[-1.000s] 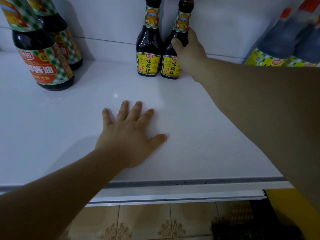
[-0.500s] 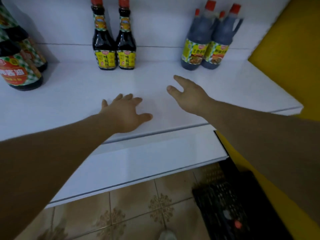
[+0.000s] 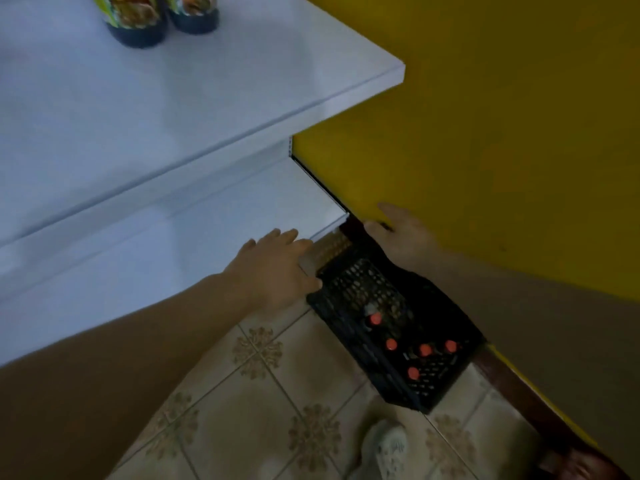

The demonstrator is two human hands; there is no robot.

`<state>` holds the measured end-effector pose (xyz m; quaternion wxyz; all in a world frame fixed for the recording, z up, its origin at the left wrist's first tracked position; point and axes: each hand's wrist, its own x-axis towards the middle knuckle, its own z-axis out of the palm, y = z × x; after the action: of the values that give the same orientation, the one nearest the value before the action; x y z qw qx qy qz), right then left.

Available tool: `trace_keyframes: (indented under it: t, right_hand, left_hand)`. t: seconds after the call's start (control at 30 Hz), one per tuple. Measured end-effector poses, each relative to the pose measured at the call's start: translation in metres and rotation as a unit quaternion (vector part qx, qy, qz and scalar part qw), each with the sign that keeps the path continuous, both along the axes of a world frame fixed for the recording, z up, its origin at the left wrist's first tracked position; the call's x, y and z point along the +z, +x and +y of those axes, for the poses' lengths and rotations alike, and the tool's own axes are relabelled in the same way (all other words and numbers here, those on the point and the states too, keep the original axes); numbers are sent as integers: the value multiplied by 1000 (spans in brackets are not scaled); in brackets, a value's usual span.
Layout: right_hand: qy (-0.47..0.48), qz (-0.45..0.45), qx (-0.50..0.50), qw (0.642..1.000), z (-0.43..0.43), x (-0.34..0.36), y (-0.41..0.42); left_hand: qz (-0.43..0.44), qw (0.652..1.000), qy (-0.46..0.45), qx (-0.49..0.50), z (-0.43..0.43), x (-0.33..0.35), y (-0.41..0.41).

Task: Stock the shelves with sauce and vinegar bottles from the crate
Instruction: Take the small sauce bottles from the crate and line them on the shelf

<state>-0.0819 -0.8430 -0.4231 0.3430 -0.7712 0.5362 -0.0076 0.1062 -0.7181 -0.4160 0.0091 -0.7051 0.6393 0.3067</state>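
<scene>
Sauce bottles (image 3: 135, 22) are standing stocked on the upper shelf (image 3: 242, 98), far up and to the left of both hands. The left hand (image 3: 273, 268) is hovering empty, fingers straight, over the corner of the lower shelf (image 3: 173, 244), just left of the crate (image 3: 360, 289). The crate is sitting on the floor (image 3: 277, 393) between and beneath the two hands, likely parked against the yellow wall (image 3: 485, 133) to be handy for the shelves. Its red-capped bottles (image 3: 425, 349) are bunching at the end nearer the person, back from both sets of fingertips. The right hand (image 3: 401, 233) is hanging over the crate's far end, fingers spread, holding nothing. I cannot tell if it is touching the wall. I'd guess both hands are poised for the next bottles.
</scene>
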Motion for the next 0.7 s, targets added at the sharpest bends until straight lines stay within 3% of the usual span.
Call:
trace_keyframes:
  t: [0.17, 0.33, 0.7]
  right_hand:
    - [80, 40, -77, 993, -16, -73, -108]
    - [197, 34, -119, 973, -24, -131, -186]
    - [262, 21, -92, 960, -20, -235, -223]
  left_hand:
    - [40, 996, 82, -7, -34, -79, -86]
    - [13, 985, 171, -20, -66, -146, -156]
    - [-86, 968, 218, -85, -121, -252, -191]
